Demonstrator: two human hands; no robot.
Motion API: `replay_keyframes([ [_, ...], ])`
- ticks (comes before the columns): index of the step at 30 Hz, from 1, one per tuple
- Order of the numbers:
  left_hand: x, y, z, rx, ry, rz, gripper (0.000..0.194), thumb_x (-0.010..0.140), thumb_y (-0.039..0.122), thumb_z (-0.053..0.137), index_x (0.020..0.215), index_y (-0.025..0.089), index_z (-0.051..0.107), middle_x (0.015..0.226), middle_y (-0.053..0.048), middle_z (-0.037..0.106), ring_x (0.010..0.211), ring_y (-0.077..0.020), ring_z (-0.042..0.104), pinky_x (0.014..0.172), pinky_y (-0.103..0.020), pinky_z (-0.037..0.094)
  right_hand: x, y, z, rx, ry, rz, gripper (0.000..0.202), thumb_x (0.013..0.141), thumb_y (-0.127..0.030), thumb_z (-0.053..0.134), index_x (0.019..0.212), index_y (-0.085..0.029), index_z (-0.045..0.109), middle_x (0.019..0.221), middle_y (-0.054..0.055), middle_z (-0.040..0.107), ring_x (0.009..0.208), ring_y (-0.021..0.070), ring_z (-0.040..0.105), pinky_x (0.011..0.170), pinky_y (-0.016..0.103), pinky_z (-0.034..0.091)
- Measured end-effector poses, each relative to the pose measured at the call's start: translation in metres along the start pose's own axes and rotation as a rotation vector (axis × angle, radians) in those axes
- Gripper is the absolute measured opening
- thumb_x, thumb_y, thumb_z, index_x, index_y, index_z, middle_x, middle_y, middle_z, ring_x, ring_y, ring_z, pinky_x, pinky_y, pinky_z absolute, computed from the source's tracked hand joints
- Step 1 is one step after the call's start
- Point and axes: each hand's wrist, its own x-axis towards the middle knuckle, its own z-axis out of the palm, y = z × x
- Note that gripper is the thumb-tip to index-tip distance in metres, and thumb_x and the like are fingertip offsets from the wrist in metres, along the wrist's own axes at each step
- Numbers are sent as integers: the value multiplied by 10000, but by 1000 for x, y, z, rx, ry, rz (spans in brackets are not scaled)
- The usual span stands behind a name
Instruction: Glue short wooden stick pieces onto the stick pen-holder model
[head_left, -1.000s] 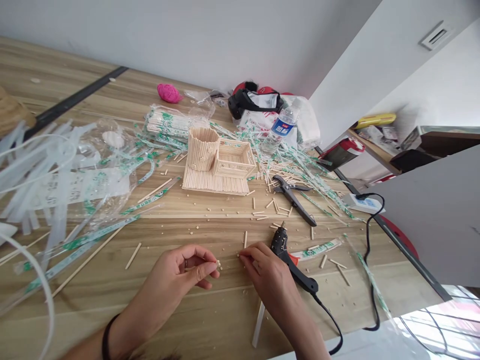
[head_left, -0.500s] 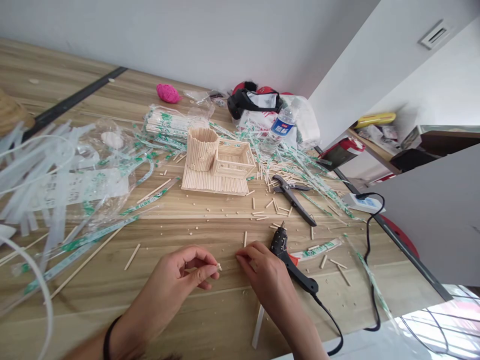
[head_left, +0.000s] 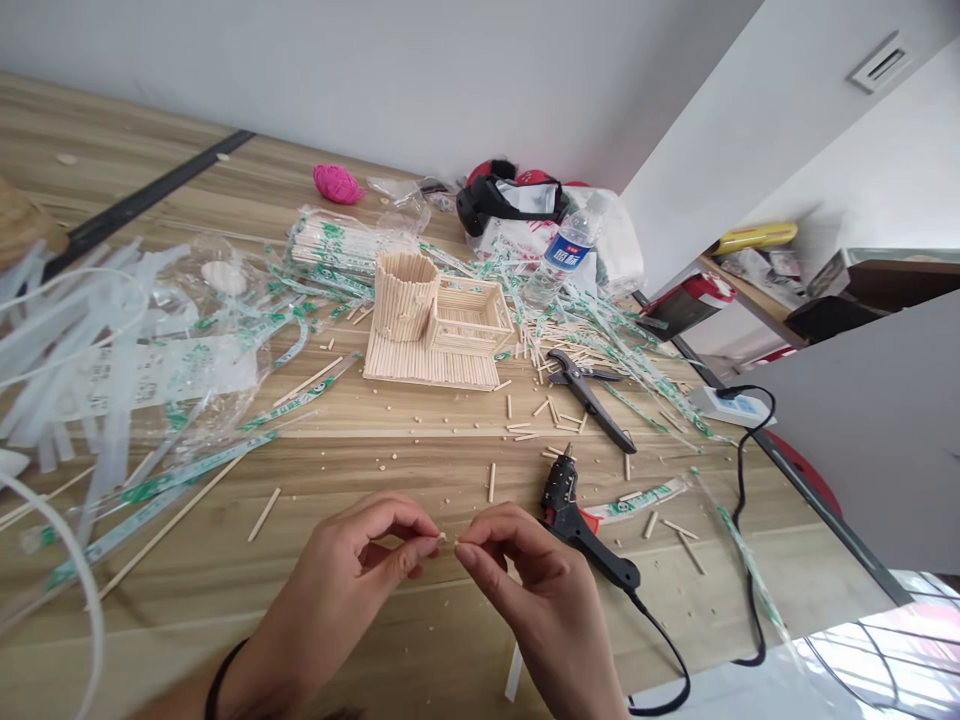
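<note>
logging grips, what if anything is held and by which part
The left hand pinches a tiny pale piece, the right hand seemingly another; they're too small to tell the gripped part.

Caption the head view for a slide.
Left hand and right hand pinching tiny pale pieces near a hot-glue gun, a wooden-stick model standing beyond.

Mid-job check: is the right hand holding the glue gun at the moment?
No, the right hand pinches a tiny pale piece, while the glue gun lies on the table beside that hand.
</note>
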Motion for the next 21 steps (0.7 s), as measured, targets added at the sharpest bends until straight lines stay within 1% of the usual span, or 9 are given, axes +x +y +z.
replay_keyframes([
  [6,-1,2,1,-15,10,43,140,825,335,590,802,220,666,840,-24,636,776,-183,611,676,-248,529,1,4,3,54,-12,37,124,801,-317,650,763,-202,676,738,25,637,692,167,561,626,275,440],
  [10,-2,3,2,-2,19,58,135,819,324,593,789,217,669,822,-24,635,757,-178,609,669,-242,526,1,4,3,47,1,23,123,796,-315,654,748,-204,683,715,21,637,667,164,555,606,270,438],
  [21,-3,2,1,5,22,73,130,815,324,598,787,224,675,838,-26,645,808,-189,616,692,-236,533,1,3,3,84,5,40,108,774,-312,673,732,-215,699,702,15,642,658,163,549,602,272,428],
])
